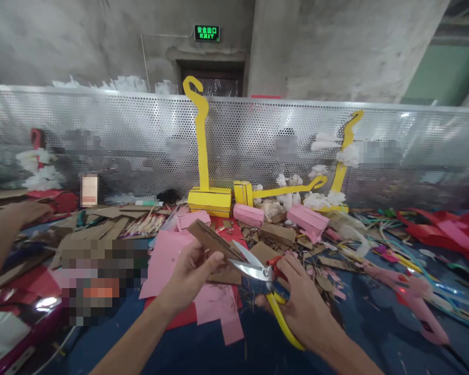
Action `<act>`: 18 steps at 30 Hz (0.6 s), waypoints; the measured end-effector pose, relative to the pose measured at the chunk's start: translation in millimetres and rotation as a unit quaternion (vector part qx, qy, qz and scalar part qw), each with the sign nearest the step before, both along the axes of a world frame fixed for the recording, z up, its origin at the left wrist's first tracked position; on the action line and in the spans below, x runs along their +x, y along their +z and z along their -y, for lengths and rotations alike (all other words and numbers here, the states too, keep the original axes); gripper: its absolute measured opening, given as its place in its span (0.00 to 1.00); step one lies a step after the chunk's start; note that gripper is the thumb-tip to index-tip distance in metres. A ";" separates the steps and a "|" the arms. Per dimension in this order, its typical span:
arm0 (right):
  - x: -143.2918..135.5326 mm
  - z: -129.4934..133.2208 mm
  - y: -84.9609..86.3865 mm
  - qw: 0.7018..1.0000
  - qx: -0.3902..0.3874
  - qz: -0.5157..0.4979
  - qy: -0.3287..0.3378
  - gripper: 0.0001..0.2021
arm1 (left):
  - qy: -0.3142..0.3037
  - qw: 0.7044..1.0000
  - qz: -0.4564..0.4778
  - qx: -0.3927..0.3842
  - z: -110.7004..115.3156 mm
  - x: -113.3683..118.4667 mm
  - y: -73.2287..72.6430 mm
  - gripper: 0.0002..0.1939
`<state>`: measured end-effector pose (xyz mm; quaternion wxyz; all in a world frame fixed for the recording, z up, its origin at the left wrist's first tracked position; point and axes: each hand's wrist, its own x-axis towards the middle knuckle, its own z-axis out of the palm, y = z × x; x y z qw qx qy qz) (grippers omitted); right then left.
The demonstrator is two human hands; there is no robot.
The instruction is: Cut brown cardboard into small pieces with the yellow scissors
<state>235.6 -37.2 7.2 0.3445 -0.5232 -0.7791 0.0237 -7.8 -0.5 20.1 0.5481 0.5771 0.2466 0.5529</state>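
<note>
My left hand [197, 273] pinches a strip of brown corrugated cardboard [209, 237], tilted up toward the far left. In my right hand [297, 286] is a pair of scissors [283, 320] with yellow and red handles. Their blades [250, 263] are spread apart around the right end of the cardboard; whether they touch it I cannot tell. Under my left hand lie pink sheets [164, 260] over red ones [183, 315]. Just beyond the hands rest rolled pink paper pieces [248, 214] and small brown scraps [266, 250].
Yellow hooked paper shapes [201, 140] stand before a perforated metal panel [140, 120]. A pink glue gun [418, 297] lies at right, near red strips [449, 229]. Cardboard pieces [97, 229] are heaped at left, where another person's arm [8, 229] reaches in.
</note>
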 end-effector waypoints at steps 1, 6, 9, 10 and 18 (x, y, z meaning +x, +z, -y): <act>-1.2 1.4 0.6 1.000 0.002 0.004 0.004 0.16 | -0.003 1.000 -0.006 0.000 -0.2 0.2 -1.9 0.12; -3.5 5.1 4.8 1.000 -0.013 0.005 0.019 0.15 | -0.027 1.000 -0.009 0.003 0.3 0.5 -4.2 0.13; -1.2 2.9 4.5 1.000 -0.015 -0.003 0.015 0.17 | -0.030 0.999 -0.015 0.010 1.5 0.1 -1.9 0.13; -0.3 1.7 3.7 1.000 -0.014 -0.006 0.011 0.17 | -0.029 0.999 -0.017 0.012 1.8 -0.1 -1.5 0.12; 0.1 0.1 0.1 1.000 -0.016 -0.006 -0.003 0.16 | -0.019 0.999 -0.014 0.023 0.6 -0.7 -0.4 0.11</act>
